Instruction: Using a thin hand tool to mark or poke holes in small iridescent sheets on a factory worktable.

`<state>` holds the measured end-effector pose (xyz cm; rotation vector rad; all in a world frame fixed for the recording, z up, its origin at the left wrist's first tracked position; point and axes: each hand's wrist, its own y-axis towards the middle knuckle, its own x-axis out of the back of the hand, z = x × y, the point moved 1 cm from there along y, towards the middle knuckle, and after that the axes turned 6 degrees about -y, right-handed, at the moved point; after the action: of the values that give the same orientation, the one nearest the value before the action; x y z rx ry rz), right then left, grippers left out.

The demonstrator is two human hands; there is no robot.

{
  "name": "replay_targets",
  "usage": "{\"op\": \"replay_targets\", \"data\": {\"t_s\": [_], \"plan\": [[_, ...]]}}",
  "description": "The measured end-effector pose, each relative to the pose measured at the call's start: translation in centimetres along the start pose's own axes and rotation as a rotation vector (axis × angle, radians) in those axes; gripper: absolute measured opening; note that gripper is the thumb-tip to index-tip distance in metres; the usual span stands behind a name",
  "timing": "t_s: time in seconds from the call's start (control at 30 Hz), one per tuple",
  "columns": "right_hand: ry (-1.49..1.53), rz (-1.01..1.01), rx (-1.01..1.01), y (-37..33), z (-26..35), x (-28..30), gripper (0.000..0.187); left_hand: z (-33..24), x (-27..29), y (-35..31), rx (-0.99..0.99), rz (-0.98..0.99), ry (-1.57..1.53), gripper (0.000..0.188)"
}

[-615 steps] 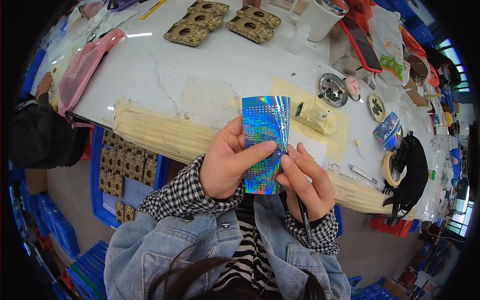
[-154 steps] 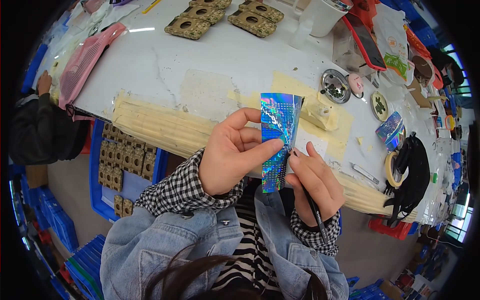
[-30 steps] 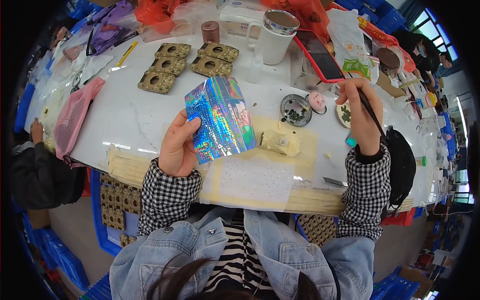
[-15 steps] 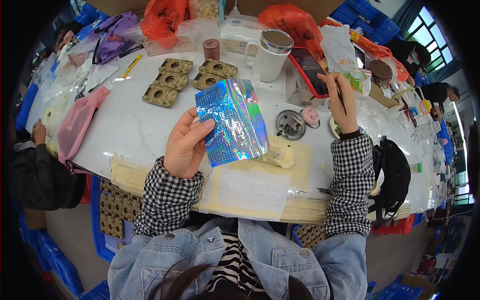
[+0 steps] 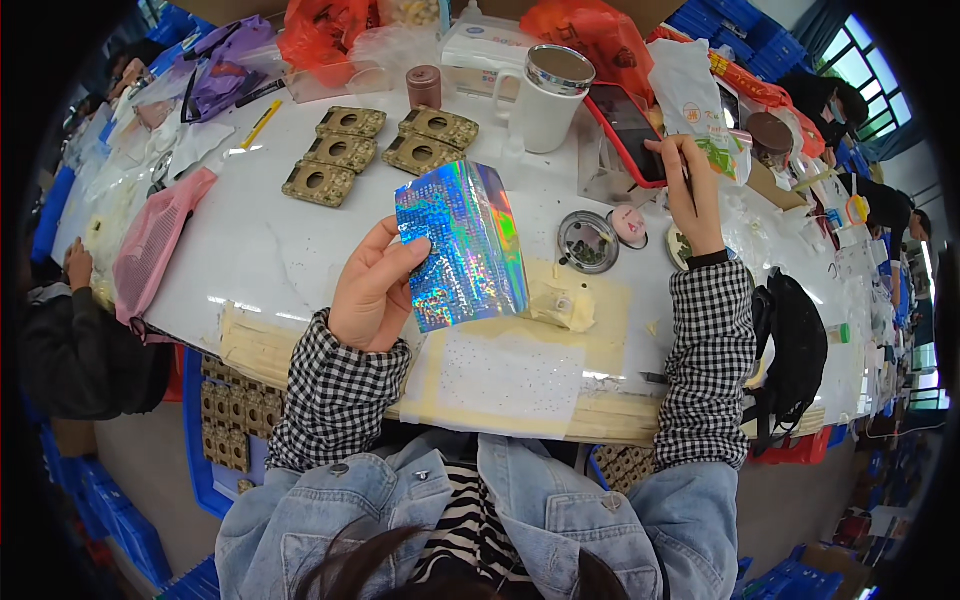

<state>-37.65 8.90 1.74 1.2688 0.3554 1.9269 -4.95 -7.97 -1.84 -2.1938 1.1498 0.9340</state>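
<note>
My left hand (image 5: pixel 372 285) pinches the left edge of a shiny holographic sheet (image 5: pixel 465 245), blue with rainbow glints and rows of small marks. The sheet is held up above the table. At the right, my right hand (image 5: pixel 692 190) is closed around a thin dark stick-like tool, mostly hidden by the fingers. Its fingertips are at the right edge of a phone in a red case (image 5: pixel 628 135); whether they touch it I cannot tell. Below the phone lie a round metal dish (image 5: pixel 588 243) with small dark bits and a pink round piece (image 5: pixel 629 226).
Several camouflage-patterned parts (image 5: pixel 340 152) with round holes lie at the back left. A white lidded mug (image 5: pixel 545 110) stands behind the sheet. White paper (image 5: pixel 510 385) dotted with specks is near the front edge. A black bag (image 5: pixel 795 345) sits right of my forearm; a pink mesh pouch (image 5: pixel 160 245) lies left.
My right hand has moved slightly right and up, toward the phone's edge, and its tool shows less. The sheet has turned a little in my left hand, changing its glints.
</note>
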Motion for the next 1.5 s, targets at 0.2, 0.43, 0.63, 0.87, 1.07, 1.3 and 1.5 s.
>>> {"op": "replay_targets", "data": {"t_s": [0.2, 0.43, 0.63, 0.87, 1.07, 1.3, 1.5], "plan": [[0.005, -0.031, 0.011, 0.2, -0.7, 0.1, 0.019, -0.1, -0.2, -0.2, 0.002, -0.012, -0.011, 0.034], [-0.156, -0.029, 0.098, 0.4, 0.6, 0.5, 0.018, 0.0, 0.1, -0.3, 0.017, 0.01, -0.018, 0.034], [-0.472, -0.127, 0.176, 0.5, 0.0, 0.2, 0.018, -0.1, -0.3, -0.5, 0.011, -0.004, -0.018, 0.034], [-0.125, -0.114, 0.02, 0.3, 0.3, 0.8, 0.022, -0.1, -0.2, -0.5, 0.006, 0.004, -0.018, 0.035], [0.044, -0.112, -0.048, 2.0, 1.4, 0.4, 0.024, 0.0, 0.1, -0.3, 0.015, -0.006, -0.006, 0.036], [0.019, -0.062, 0.007, 1.9, 0.6, -0.8, 0.027, 0.2, 0.3, -0.2, 0.015, -0.02, -0.003, 0.035], [-0.036, -0.024, 0.064, 1.4, 0.6, -1.4, 0.03, 0.1, 0.4, -0.2, 0.019, -0.009, -0.007, 0.035]]}}
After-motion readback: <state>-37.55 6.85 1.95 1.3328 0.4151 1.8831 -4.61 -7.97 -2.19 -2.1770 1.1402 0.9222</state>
